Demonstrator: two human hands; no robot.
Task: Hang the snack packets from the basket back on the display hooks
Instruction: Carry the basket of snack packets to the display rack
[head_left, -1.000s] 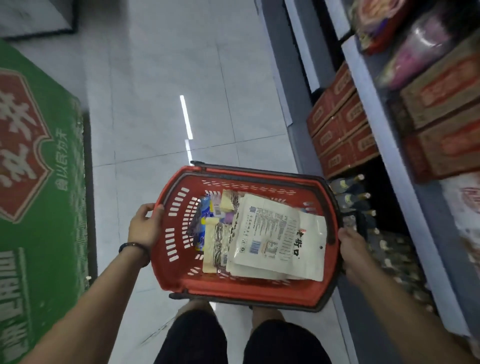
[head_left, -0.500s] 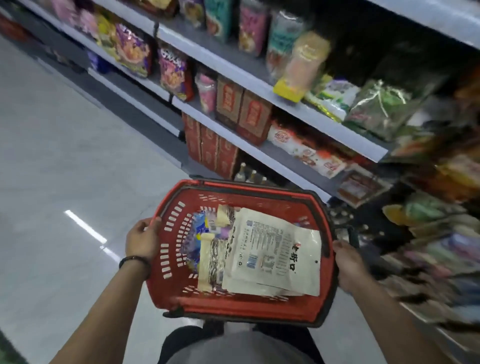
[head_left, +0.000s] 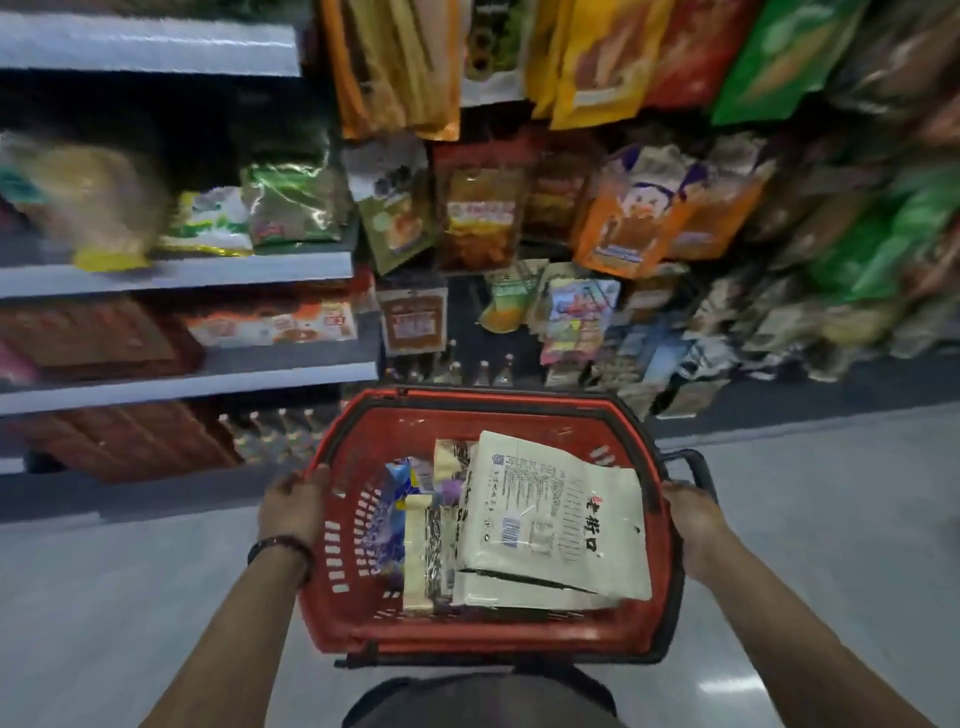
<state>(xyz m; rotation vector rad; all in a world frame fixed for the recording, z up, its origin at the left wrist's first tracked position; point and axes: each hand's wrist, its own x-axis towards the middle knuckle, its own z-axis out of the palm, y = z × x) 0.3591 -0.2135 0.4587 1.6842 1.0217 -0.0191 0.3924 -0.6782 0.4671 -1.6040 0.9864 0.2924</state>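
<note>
I carry the red slotted plastic basket (head_left: 363, 618) level, left hand (head_left: 293, 506) and right hand (head_left: 693, 525) each curled over a side rim. That way the flat white snack packets (head_left: 550, 514) lie piled inside, ready for the wall of bright hanging packets (head_left: 478, 218) just ahead.

Shelves: we see three grey shelf boards (head_left: 176, 273) stacked down the left of the frame.
Middle board: we make out a green foil bag (head_left: 293, 208), a white and green bag (head_left: 208, 221) to its left, and a blurred yellow bag (head_left: 88, 202) further left.
Lower board: flat red and white packs (head_left: 270, 325) lie to the right of brown cartons (head_left: 88, 332).
Centre: we see bottles (head_left: 467, 369) standing in a row.
Upper right: an orange bag with a cartoon face (head_left: 631, 218) hangs near blurred green bags (head_left: 883, 249).
Floor: pale grey floor (head_left: 831, 493) fills the lower frame, with a light glare (head_left: 748, 686) at the lower right.
</note>
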